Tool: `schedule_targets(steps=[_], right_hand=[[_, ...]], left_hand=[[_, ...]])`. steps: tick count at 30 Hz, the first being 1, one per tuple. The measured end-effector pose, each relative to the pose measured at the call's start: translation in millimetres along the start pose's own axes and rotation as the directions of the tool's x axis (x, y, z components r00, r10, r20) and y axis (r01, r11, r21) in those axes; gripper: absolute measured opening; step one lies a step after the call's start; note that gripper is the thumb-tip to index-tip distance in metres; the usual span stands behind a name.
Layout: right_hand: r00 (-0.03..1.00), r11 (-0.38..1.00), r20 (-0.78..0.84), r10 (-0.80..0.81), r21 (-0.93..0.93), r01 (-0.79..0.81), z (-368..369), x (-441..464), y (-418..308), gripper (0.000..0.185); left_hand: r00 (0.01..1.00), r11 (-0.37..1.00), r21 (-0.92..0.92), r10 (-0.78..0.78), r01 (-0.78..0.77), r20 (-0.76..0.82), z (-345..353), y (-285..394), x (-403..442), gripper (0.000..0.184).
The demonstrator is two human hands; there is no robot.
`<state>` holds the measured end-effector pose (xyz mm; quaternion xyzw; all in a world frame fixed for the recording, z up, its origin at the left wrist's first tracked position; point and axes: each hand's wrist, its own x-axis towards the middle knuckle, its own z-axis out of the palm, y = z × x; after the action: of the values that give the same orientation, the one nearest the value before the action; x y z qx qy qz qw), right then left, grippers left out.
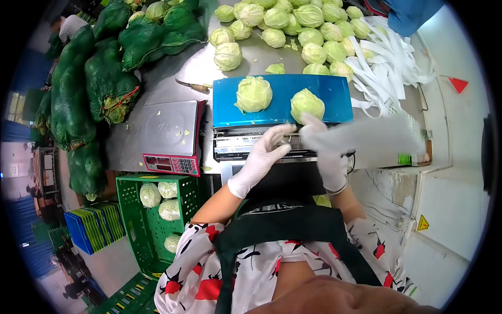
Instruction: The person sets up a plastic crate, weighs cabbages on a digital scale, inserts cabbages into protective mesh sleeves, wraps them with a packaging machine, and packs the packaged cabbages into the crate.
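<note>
My left hand [264,157], in a white glove, hangs over the wrapping machine's metal front [235,142] with its fingers apart and nothing in them. My right hand [325,152], also gloved, is at the machine's right side, with a blurred whitish strip or sheet [371,137] stretching right from its fingers. Just beyond that hand a cabbage [307,105] sits on the blue top [280,86]. Another cabbage [253,94] rests further left on the same surface. The right fingers are partly smeared by motion.
A scale [170,128] stands left of the machine, a knife [193,86] behind it. Loose cabbages [308,36] and white foam strips [376,68] lie at the back. Green net sacks [112,78] fill the left. Below is a green crate [130,225] with wrapped cabbages.
</note>
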<state>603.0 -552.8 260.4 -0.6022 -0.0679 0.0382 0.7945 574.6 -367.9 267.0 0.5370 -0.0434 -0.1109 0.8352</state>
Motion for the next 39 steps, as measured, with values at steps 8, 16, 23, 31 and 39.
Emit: schedule_targets(steps=[8,16,23,31,39], right_hand=[[0.981,0.97,-0.107,0.16,-0.165,-0.176,2.0,-6.5,-26.3,0.038],[0.643,0.752,0.561,0.521,0.055,-0.657,-30.3,-32.7,-14.2,0.042],[0.992,0.985,0.123,0.041,0.161,-0.06,-67.2,-7.6,-37.0,0.04],[0.948,0.931,-0.021,0.318,-0.181,-0.317,-75.9,-20.1,7.5,0.019],[0.818,0.736,-0.542,-0.192,-0.631,-0.245,-46.0,50.5,53.1,0.066]], left_hand=[[0.991,0.998,0.0,-0.067,0.067,-0.118,-0.8,-17.4,-6.0,0.02],[0.976,0.817,-0.537,-0.137,0.209,0.17,-32.1,-1.3,-7.1,0.033],[0.944,0.934,0.253,-0.295,0.252,0.15,-11.2,2.2,-26.7,0.043],[0.906,0.932,-0.025,-0.344,0.361,0.245,-63.7,31.8,-22.6,0.036],[0.779,0.904,0.419,0.321,-0.083,-0.539,-80.0,-3.6,63.5,0.058]])
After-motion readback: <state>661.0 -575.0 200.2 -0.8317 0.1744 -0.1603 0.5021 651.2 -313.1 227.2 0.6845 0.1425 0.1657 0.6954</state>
